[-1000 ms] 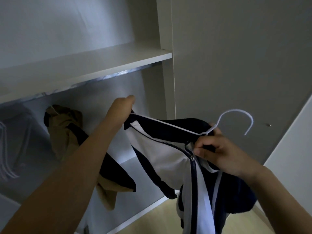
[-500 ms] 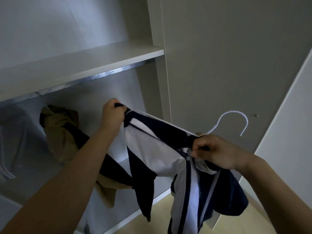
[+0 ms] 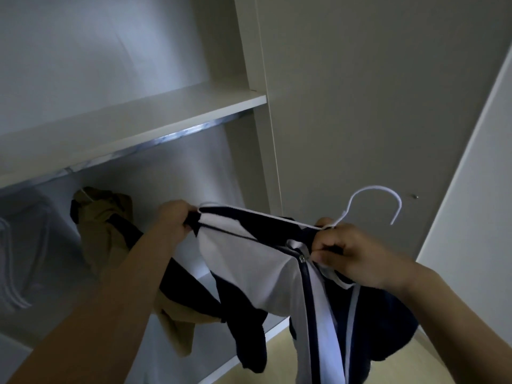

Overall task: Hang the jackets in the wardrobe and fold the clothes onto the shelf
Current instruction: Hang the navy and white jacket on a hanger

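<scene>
A navy and white zip jacket point(image 3: 249, 250) hangs on a white hanger point(image 3: 374, 195) held in front of the open wardrobe. My left hand point(image 3: 173, 218) grips the jacket's left shoulder at the hanger's end. My right hand point(image 3: 352, 257) pinches the collar by the zip, just under the hanger's hook. The jacket's body and sleeves dangle below. A tan and dark jacket point(image 3: 102, 217) hangs inside the wardrobe behind my left arm, under the metal rail point(image 3: 171, 137).
A pale shelf point(image 3: 138, 120) runs above the rail. Several empty white hangers point(image 3: 11, 267) show dimly at the far left. A closed wardrobe door point(image 3: 360, 106) stands to the right. Wooden floor point(image 3: 277, 353) lies below.
My left hand went from open fingers on the shoulder to a closed grip, pulling the jacket's shoulder out along the hanger. The jacket's front has spread flatter.
</scene>
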`<state>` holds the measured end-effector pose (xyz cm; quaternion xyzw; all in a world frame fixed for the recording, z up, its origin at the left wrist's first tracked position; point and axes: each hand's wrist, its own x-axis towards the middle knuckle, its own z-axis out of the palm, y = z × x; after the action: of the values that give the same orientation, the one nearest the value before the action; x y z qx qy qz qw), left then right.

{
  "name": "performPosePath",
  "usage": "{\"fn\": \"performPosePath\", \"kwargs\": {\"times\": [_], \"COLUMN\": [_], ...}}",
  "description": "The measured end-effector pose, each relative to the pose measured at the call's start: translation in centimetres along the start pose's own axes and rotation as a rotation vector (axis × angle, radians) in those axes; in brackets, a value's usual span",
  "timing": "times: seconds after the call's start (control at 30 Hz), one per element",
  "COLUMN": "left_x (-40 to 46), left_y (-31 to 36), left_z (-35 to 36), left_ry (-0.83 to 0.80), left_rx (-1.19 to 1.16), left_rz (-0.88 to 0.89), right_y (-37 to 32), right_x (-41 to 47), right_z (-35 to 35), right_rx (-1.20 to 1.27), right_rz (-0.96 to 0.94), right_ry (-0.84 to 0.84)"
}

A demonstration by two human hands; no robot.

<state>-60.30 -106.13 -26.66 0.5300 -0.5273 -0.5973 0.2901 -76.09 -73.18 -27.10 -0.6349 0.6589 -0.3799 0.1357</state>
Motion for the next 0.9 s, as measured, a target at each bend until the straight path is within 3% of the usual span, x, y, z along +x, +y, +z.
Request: {"fn": "performPosePath", "kwargs": {"times": [0.07,0.17,0.2,0.27,0.33,0.4,0.53,0.57,0.63,0.7,0.73,0.8,0.9], "left_x": [1.2,1.2,0.7,-1.8,-5.2,-8.2,-10.7,-10.8,-10.6,-10.5,-10.9,-11.9,-13.9], "left_y": [-1.4,-0.9,-0.2,2.1,3.7,3.3,-0.9,-1.5,-2.4,-3.5,-4.5,-7.0,-9.4], "left_z": [-0.8,-0.2,0.3,1.5,3.3,5.2,7.9,7.7,6.5,5.4,5.0,4.9,6.9], "left_ry": [0.025,0.007,-0.019,-0.088,-0.223,-0.359,-0.568,-0.606,-0.653,-0.535,-0.422,-0.313,-0.469], "left_rx": [-0.099,-0.148,-0.124,0.139,0.402,0.514,0.605,0.520,0.086,-0.298,-0.278,0.058,0.657], "left_rz": [-0.110,-0.034,0.073,0.449,0.796,0.925,0.708,0.654,0.543,0.490,0.527,0.634,0.824], "right_y": [0.3,1.7,2.2,3.4,4.2,4.1,2.6,2.1,1.5,1.2,1.1,0.8,0.2], "right_x": [0.1,0.3,0.2,-0.1,-0.4,-0.3,1.1,1.5,1.9,2.2,2.5,3.2,4.6], "right_z": [0.2,1.2,1.9,3.4,4.7,5.2,4.1,3.3,1.5,0.2,-0.2,-0.4,0.1], "right_rx": [0.020,-0.124,-0.174,-0.248,-0.224,-0.079,0.140,0.168,0.217,0.282,0.312,0.348,0.357], "right_rz": [-0.013,0.023,0.064,0.146,0.191,0.224,0.237,0.240,0.252,0.266,0.268,0.256,0.222], "right_ry": [0.056,-0.069,-0.146,-0.249,-0.218,-0.118,0.112,0.158,0.219,0.267,0.290,0.329,0.337]}}
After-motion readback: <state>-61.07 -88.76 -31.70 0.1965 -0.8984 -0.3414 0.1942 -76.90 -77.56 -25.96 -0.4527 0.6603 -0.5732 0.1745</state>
